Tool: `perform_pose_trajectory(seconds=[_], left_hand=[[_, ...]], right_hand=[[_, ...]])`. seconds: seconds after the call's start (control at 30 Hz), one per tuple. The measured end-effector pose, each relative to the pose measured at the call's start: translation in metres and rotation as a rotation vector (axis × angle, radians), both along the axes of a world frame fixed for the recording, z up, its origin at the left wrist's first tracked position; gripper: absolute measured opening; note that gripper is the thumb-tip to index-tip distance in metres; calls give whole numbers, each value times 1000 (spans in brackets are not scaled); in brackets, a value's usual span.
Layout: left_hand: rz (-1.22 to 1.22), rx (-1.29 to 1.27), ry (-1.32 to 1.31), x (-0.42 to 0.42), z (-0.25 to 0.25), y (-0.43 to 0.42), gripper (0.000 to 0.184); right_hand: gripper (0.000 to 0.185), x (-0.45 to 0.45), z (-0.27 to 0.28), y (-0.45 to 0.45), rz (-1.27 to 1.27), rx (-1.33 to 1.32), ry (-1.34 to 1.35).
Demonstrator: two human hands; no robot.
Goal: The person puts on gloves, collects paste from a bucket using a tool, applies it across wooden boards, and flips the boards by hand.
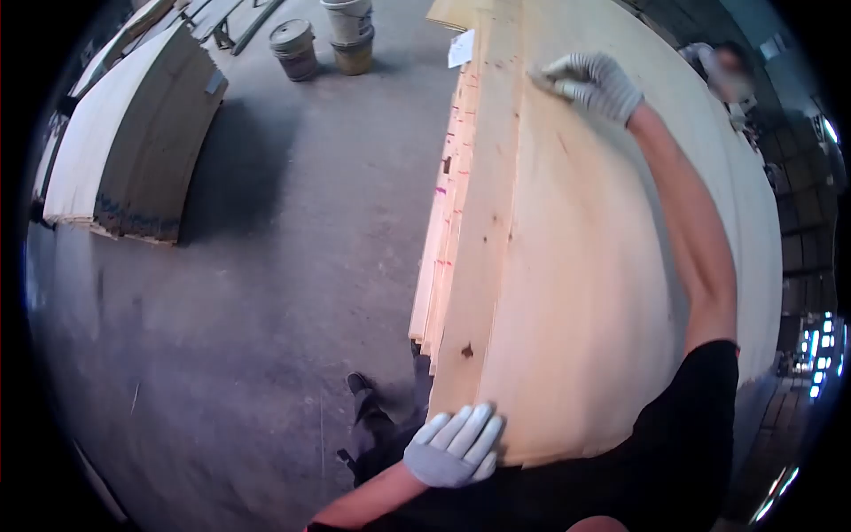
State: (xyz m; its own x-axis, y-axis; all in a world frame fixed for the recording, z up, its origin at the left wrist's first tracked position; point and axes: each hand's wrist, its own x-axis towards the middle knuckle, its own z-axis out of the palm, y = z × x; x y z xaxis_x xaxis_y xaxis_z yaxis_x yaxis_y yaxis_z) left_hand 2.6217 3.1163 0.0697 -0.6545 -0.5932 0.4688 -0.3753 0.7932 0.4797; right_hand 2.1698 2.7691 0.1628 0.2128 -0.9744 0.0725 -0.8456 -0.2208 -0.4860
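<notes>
Wide pale wood veneer sheets (585,266) lie in a large stack in front of me. Along their left side runs a narrow veneer strip (490,239) with dark knots. My left hand (450,448), in a pale glove, rests at the strip's near end, palm down with fingers stretched out. My right hand (598,86), in a striped knit glove, is far out over the wide sheet near the seam. Its fingers and thumb are bent together; what is between them, if anything, I cannot make out.
Uneven layers with red marks (450,195) stick out on the stack's left side, with a white paper (461,49) near the far end. Another veneer stack (133,142) stands on the floor at left. Buckets (294,50) stand beyond. Another person (722,71) is at far right.
</notes>
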Motion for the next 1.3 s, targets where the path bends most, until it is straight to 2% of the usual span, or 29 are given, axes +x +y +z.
perform_pose_trajectory(seconds=[0.07,0.13,0.17,0.23,0.3,0.37,0.4,0.47,0.53,0.6,0.63,0.7,0.8,0.9,0.97,1.0,1.1,1.13,1.23,1.27,1.3], left_hand=[[-66,24,12,3,6,-2,44],[-197,130,34,15,7,-2,56],[-261,166,52,22,7,-2,60],[-294,174,140,45,5,-1,64],[-317,141,181,73,-1,1,66],[-337,168,167,108,0,3,63],[-339,186,135,126,-5,-1,60],[-281,217,104,166,-27,1,53],[-129,253,82,210,-76,2,45],[56,352,24,265,-133,14,37],[156,409,-1,290,-158,21,32],[335,525,-104,339,-212,44,29],[375,612,-113,374,-240,65,29],[333,525,-113,378,-230,75,29],[350,520,-74,369,-208,81,27],[359,510,-60,361,-199,83,27],[353,534,-82,339,-188,107,26],[333,542,-112,332,-182,113,26],[294,604,-148,320,-174,139,26],[302,655,-119,321,-177,147,26],[313,699,-77,318,-181,152,26]], right_hand=[[25,67,12,106,101,-138,-20],[32,129,-6,210,-4,-100,-331],[38,166,5,256,76,-193,-108],[35,225,8,334,44,-227,173],[26,258,11,366,8,-188,153],[22,250,8,372,-353,-96,53],[21,257,22,348,-555,28,-87],[20,274,29,345,-622,87,-145],[21,278,9,361,-338,-43,26],[21,303,-9,420,-238,-126,-215],[22,316,-17,446,-229,-118,-234],[28,354,7,480,-187,-173,99],[27,347,8,499,-431,-89,-38],[28,315,47,487,-659,2,-407],[30,285,58,472,-512,-137,-583],[28,288,53,461,-616,-180,-950],[22,218,-7,414,-720,-115,-367],[19,207,0,400,-585,150,-542],[18,250,15,431,-193,-86,-29],[22,259,15,454,-236,141,-419],[25,266,11,477,-158,69,-310]])
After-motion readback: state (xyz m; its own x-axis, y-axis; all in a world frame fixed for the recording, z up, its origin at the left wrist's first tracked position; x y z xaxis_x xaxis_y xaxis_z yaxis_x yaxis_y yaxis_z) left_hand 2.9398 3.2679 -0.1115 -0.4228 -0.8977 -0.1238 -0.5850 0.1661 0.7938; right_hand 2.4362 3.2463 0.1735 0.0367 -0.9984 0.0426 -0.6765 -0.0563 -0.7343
